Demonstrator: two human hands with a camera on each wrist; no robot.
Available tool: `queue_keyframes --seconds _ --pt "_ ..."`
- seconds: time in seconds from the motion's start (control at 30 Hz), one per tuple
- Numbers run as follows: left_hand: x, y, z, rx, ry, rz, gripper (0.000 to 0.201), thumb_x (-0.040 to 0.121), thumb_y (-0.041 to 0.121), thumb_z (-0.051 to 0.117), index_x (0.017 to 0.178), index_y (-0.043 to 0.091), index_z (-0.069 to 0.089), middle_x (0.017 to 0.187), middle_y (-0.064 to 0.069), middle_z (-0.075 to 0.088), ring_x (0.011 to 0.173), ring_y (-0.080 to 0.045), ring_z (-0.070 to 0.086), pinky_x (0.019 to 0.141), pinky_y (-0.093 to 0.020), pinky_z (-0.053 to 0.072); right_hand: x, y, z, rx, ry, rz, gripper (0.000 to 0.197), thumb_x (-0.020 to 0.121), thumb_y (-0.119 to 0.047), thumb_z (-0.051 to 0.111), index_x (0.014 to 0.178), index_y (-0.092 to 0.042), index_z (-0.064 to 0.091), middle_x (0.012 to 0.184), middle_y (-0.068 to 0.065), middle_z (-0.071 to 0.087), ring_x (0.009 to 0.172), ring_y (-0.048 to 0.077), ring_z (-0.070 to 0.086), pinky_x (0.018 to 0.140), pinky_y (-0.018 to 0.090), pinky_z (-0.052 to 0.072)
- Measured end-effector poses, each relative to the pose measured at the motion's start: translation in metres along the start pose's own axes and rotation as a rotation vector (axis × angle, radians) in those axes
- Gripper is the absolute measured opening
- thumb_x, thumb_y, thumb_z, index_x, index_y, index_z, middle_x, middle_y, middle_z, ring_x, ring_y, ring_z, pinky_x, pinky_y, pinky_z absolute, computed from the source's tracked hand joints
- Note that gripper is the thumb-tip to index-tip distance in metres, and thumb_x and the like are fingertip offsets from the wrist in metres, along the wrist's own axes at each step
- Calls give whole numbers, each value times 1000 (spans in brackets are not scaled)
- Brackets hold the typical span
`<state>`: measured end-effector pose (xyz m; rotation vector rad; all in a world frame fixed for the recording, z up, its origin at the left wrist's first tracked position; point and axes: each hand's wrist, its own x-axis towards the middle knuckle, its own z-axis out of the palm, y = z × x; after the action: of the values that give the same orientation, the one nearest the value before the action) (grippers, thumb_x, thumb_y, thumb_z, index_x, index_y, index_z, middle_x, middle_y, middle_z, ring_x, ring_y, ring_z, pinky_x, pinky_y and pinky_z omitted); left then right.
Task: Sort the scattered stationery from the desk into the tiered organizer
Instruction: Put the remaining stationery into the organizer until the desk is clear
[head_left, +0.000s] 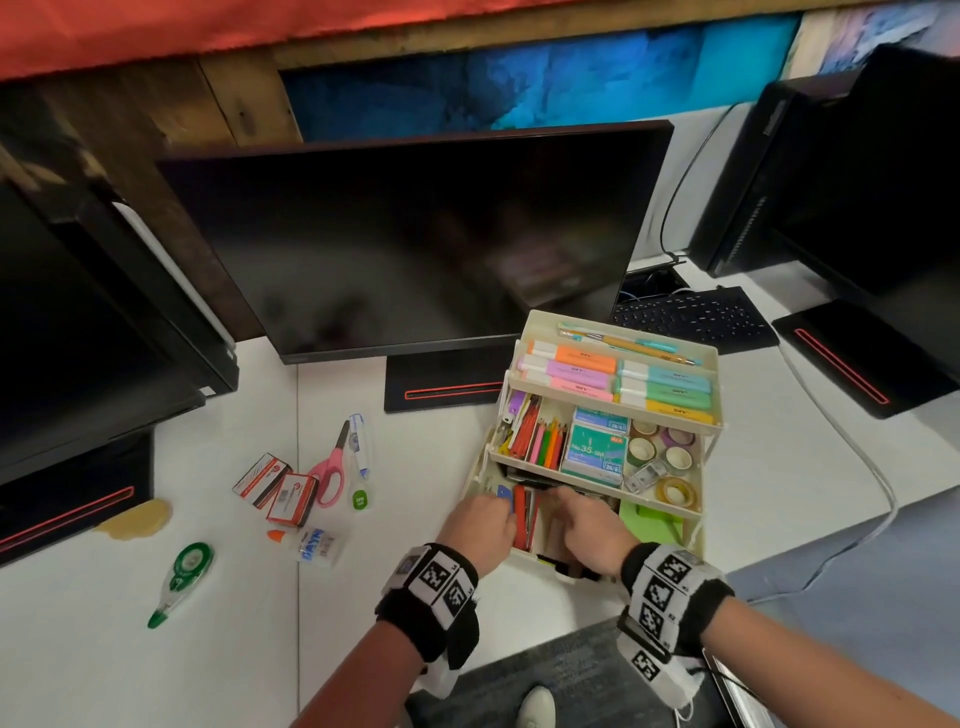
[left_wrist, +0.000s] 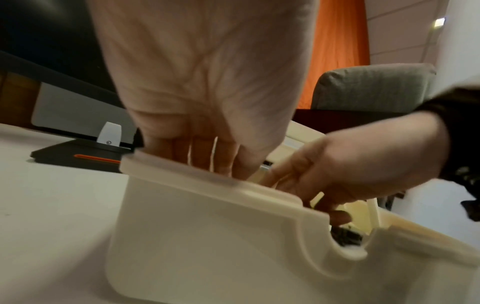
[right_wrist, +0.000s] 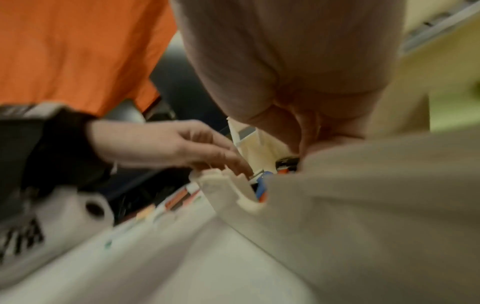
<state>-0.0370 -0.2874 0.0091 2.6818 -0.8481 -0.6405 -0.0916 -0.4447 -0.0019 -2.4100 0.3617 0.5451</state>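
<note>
Desk: white desk top (head_left: 104, 649) under dark monitors, with loose stationery at left and the organizer at right.
Left to sort, far left: green-and-clear correction tape dispenser (head_left: 182, 582), long axis running from near-left to far-right, green tip toward the person.
Left to sort, centre-left: two red-and-white small boxes (head_left: 275, 491); clear glue bottle with orange cap (head_left: 314, 543), cap pointing left; pink-handled scissors (head_left: 332, 467), blades pointing away; white-and-blue correction pen (head_left: 359, 447); small green-and-white round tape roller (head_left: 360, 500).
Already sorted: cream plastic three-tier organizer (head_left: 691, 540) holds pastel highlighters on the top tier and coloured pencils, staple boxes and tape rolls on the middle tier.
Progress, by judgement: well over half done; about seven items remain.
Left hand (head_left: 480, 525): fingers dipped into the bottom tier's left compartment beside red and blue items; whether it grips anything cannot be told.
Right hand (head_left: 589, 530): fingers curled down into the middle compartment; any hold is hidden.
</note>
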Motion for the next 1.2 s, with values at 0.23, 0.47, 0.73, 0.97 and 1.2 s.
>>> queue_keyframes --seconds 0.23,0.47,0.73,0.97,1.2 --pt "-19 -18 -12 -208 246 85 27 98 26 40 115 19 60 113 6 61 98 -12 58 86 -21 40 -3 10 -1 -429 -76 31 34 88 -15 41 118 -14 56 124 6 54 114 27 54 89 35 46" --pt "-34 -39 -11 -247 292 55 25 97 26 43 116 25 59 111 8 60 91 -11 60 85 -26 46 -7 9 3 -554 -31 24 37 87 -11 48 123 -13 53 131 4 48 123 28 45 91 37 46" --pt "-33 -30 -9 -195 261 141 26 98 24 41 117 23 58 115 10 60 93 -6 57 82 -16 40 -9 -3 1 -739 -24 62 39 91 -14 52 130 -12 50 135 8 41 127 28 40 96 39 44" --pt "-39 -30 -16 -214 396 91 23 97 24 43 112 21 60 106 9 59 81 -4 52 75 -14 34 -3 -5 4 -727 -95 32 48 87 -10 56 134 -16 45 142 4 30 130 29 34 99 39 42" --pt "-36 -112 -27 -222 699 -296 16 89 12 55 101 10 65 99 -8 63 96 -29 57 82 -36 45 1 -6 1 -725 -137 -44 54 88 -11 53 139 -20 37 142 4 35 128 29 40 95 39 43"
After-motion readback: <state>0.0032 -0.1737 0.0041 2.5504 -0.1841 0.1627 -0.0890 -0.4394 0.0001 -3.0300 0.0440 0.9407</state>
